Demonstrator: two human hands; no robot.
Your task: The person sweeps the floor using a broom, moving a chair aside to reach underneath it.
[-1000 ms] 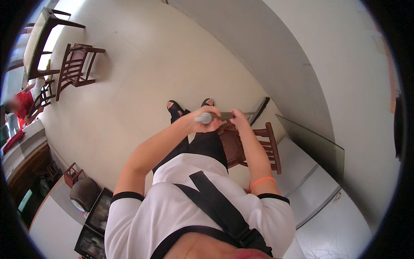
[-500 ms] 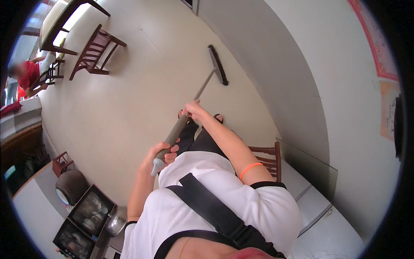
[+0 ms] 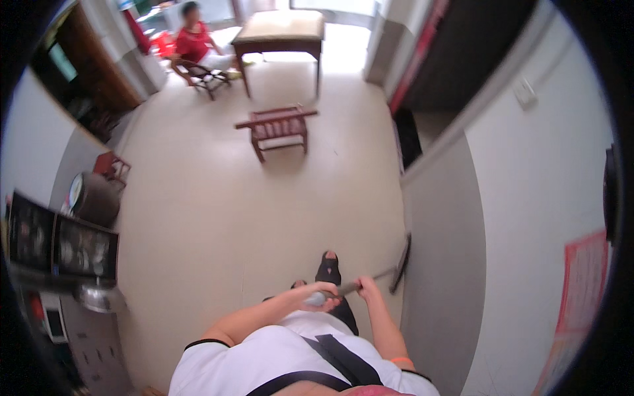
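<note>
Both my hands are wrapped round the grey handle of a push broom (image 3: pixel 383 273). My left hand (image 3: pixel 325 296) grips it close to its pale end cap, in front of my waist. Farther along the handle, my right hand (image 3: pixel 366 288) closes round it, an orange band on that arm. From there the handle slants right to the dark-bristled broom head (image 3: pixel 401 263), which is at the foot of the right wall. My feet in black sandals show just beyond my hands.
A wooden chair (image 3: pixel 281 129) stands ahead on the pale floor (image 3: pixel 264 204), before a table (image 3: pixel 281 30). A person in red (image 3: pixel 193 43) sits at the far left. Along the left are a dark round stool-like object (image 3: pixel 96 199), a glass-fronted cabinet (image 3: pixel 86 247) and a metal pot (image 3: pixel 100 297).
My view has turned, bringing the table, chair and seated person to the middle top. The broom head has gone from ahead of me to my right side; both hands still hold the handle.
</note>
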